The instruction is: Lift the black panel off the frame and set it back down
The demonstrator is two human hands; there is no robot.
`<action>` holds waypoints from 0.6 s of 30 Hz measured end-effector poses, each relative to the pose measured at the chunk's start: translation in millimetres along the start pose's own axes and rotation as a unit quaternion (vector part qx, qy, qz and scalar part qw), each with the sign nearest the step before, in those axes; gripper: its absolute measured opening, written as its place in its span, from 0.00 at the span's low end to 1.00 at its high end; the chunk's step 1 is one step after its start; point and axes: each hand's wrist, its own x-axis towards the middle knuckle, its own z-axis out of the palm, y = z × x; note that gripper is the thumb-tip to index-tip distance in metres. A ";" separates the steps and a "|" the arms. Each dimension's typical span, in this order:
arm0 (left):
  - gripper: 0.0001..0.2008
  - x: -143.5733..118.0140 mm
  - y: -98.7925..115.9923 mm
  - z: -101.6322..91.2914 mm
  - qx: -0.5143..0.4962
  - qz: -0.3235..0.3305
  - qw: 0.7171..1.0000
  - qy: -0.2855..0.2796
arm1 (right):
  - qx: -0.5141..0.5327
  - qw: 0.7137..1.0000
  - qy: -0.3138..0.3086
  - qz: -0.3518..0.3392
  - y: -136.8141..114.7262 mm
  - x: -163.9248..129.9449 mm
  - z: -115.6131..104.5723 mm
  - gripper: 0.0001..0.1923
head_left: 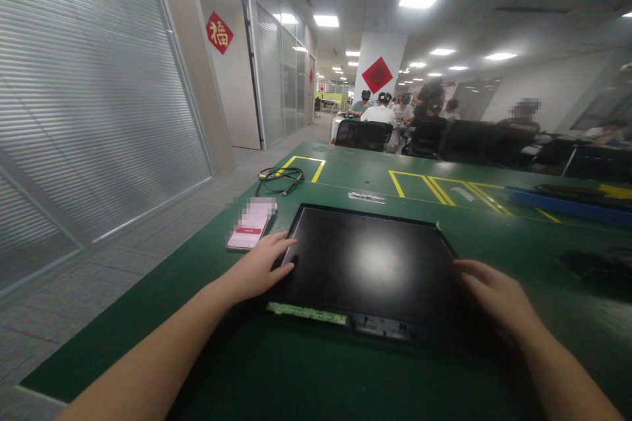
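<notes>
A black flat display panel (365, 256) lies face up on the green table, with a bright ceiling reflection on its glass. Along its near edge runs a green circuit board strip (307, 313), beside a dark strip of frame. My left hand (264, 266) rests at the panel's left edge, fingers stretched out and thumb apart, tips over the border. At the right edge, my right hand (494, 289) touches the panel's side with outstretched fingers; some of its fingers are hidden. A phone (247, 230) with a lit pinkish screen lies just beyond my left hand.
A coiled black cable (281, 177) lies at the far left of the green table (123, 342). Farther back are a small silvery strip (366, 197) and yellow tape markings (415, 174). A blue tray (567, 205) holds dark items at right. People sit beyond black chairs (360, 135).
</notes>
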 end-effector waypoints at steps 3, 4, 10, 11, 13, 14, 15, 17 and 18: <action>0.30 2.2 -2.5 6.4 0.013 -0.033 0.999 -0.015 | -0.028 0.999 0.025 0.024 4.8 3.5 -5.0 0.21; 0.30 2.8 -2.9 7.9 0.013 -0.034 0.999 -0.019 | -0.035 0.998 0.031 0.032 7.8 5.1 -6.2 0.20; 0.28 5.4 -1.5 10.4 -0.001 -0.031 1.000 -0.005 | -0.036 0.996 -0.001 0.083 27.1 16.6 -2.1 0.23; 0.28 5.6 -1.4 10.3 -0.005 -0.034 0.999 0.000 | -0.041 0.995 -0.012 0.085 28.3 18.0 -0.1 0.23; 0.29 5.7 -1.7 10.3 -0.019 -0.041 0.999 0.008 | -0.053 0.995 -0.028 0.082 28.9 19.8 3.3 0.23; 0.29 5.5 -2.1 10.3 -0.030 -0.044 0.998 0.012 | -0.057 0.995 -0.032 0.079 28.7 20.2 4.6 0.24; 0.29 5.2 -2.4 10.3 -0.044 -0.046 0.998 0.017 | -0.060 0.995 -0.034 0.076 28.4 20.3 5.5 0.24; 0.29 4.3 -2.1 9.8 -0.082 -0.048 0.995 0.034 | -0.068 0.994 -0.032 0.078 28.0 19.8 6.2 0.25; 0.28 3.8 -1.2 9.2 -0.107 -0.049 0.992 0.047 | -0.071 0.994 -0.029 0.079 28.1 19.3 6.1 0.26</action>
